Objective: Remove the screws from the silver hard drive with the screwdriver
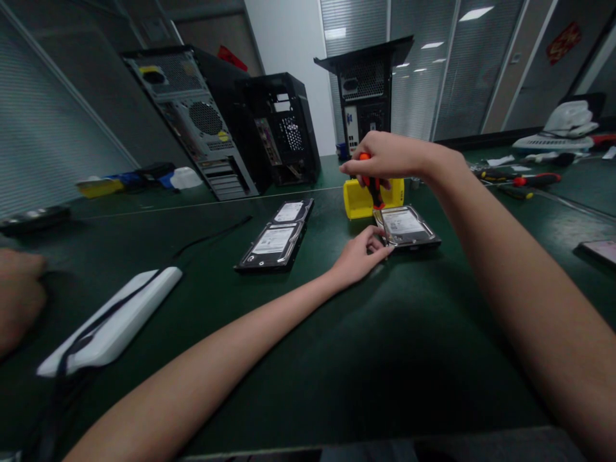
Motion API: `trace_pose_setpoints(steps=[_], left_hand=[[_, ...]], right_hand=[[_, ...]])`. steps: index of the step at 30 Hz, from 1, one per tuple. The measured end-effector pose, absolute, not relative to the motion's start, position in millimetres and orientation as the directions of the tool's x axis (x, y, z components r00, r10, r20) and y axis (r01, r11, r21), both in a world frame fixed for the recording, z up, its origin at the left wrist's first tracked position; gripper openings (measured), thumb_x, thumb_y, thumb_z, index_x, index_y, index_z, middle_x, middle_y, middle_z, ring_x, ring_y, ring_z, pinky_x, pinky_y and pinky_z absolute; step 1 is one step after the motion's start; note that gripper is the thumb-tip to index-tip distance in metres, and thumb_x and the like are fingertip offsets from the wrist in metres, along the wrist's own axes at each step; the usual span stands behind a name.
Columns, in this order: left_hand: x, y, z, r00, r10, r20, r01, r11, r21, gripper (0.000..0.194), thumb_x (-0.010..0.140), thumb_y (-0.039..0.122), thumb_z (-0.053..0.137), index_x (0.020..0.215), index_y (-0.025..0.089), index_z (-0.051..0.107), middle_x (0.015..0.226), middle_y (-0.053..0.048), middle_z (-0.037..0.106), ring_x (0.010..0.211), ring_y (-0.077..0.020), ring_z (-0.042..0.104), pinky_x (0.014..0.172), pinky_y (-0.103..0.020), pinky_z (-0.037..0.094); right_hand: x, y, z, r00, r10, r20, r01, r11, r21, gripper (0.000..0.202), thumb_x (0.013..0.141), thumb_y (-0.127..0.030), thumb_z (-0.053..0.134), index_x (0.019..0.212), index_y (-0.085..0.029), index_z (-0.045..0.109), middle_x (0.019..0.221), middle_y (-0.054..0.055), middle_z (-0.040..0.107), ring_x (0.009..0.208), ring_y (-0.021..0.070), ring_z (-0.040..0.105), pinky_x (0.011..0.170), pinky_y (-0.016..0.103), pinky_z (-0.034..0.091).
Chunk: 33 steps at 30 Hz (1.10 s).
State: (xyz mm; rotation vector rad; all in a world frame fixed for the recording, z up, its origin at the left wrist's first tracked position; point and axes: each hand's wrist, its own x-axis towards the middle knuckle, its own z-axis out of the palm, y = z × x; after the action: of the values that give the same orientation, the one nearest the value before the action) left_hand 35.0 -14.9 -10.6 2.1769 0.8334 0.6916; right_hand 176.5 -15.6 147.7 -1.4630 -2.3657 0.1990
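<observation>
A hard drive (408, 222) with a white label lies flat on the green table. From above, my right hand (373, 160) grips a red and black screwdriver (375, 192), whose shaft points down at the drive's near left corner. The tip is hard to make out between my fingers. At that same corner my left hand (360, 255) is closed, its thumb and curled fingers against the drive's edge beside the shaft. A yellow box-like holder (356, 200) stands behind the drive. Further left, two more hard drives (272, 240) (293, 210) lie end to end.
Computer cases (231, 115) (366, 96) stand at the back. A white bar-shaped object (139, 308) with a dark cable lies at left, near another person's hand (19, 298). Pliers and other tools (524, 181) lie at right, with a phone-like object (599, 251) nearer.
</observation>
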Motion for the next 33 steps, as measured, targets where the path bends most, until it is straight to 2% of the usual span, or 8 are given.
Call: trace_pose_setpoints(steps=[5, 10, 26, 33], left_hand=[[35.1, -12.8, -13.9, 0.646, 0.726, 0.235, 0.354, -0.558, 0.751, 0.040, 0.085, 0.042, 0.055, 0.113, 0.014, 0.051, 0.081, -0.003, 0.059, 0.075, -0.0146, 0.056, 0.070, -0.028, 0.045], [35.5, -12.2, -15.5, 0.645, 0.723, 0.248, 0.348, -0.566, 0.747, 0.039, 0.085, 0.042, 0.055, 0.112, 0.014, 0.050, 0.080, -0.002, 0.059, 0.073, -0.0142, 0.055, 0.068, -0.027, 0.045], [35.4, -12.2, -15.0, 0.644, 0.726, 0.241, 0.344, -0.557, 0.756, 0.037, 0.085, 0.039, 0.056, 0.112, 0.014, 0.050, 0.081, -0.002, 0.059, 0.073, -0.0136, 0.055, 0.068, -0.027, 0.044], [35.7, -12.0, -14.7, 0.649, 0.722, 0.239, 0.338, -0.555, 0.760, 0.037, 0.085, 0.040, 0.056, 0.112, 0.014, 0.049, 0.081, -0.002, 0.058, 0.073, -0.0134, 0.055, 0.068, -0.027, 0.045]], right_hand=[[175.0, -18.4, 149.5, -0.392, 0.904, 0.174, 0.839, 0.428, -0.335, 0.039, 0.089, -0.033, 0.036, 0.079, -0.008, 0.065, 0.068, 0.008, 0.064, 0.057, 0.0113, 0.061, 0.049, 0.019, 0.043], [175.2, -16.2, 149.2, -0.402, 0.902, 0.157, 0.830, 0.431, -0.353, 0.032, 0.088, -0.028, 0.036, 0.085, -0.009, 0.061, 0.075, 0.009, 0.066, 0.058, 0.0120, 0.062, 0.049, 0.019, 0.044], [175.4, -11.6, 144.3, -0.402, 0.900, 0.167, 0.815, 0.435, -0.384, 0.024, 0.089, -0.027, 0.039, 0.086, -0.013, 0.058, 0.076, 0.008, 0.065, 0.057, 0.0114, 0.062, 0.048, 0.019, 0.045], [176.3, -9.7, 143.2, -0.408, 0.894, 0.183, 0.811, 0.447, -0.378, 0.024, 0.090, -0.028, 0.040, 0.092, -0.013, 0.059, 0.081, 0.008, 0.066, 0.058, 0.0111, 0.062, 0.049, 0.019, 0.045]])
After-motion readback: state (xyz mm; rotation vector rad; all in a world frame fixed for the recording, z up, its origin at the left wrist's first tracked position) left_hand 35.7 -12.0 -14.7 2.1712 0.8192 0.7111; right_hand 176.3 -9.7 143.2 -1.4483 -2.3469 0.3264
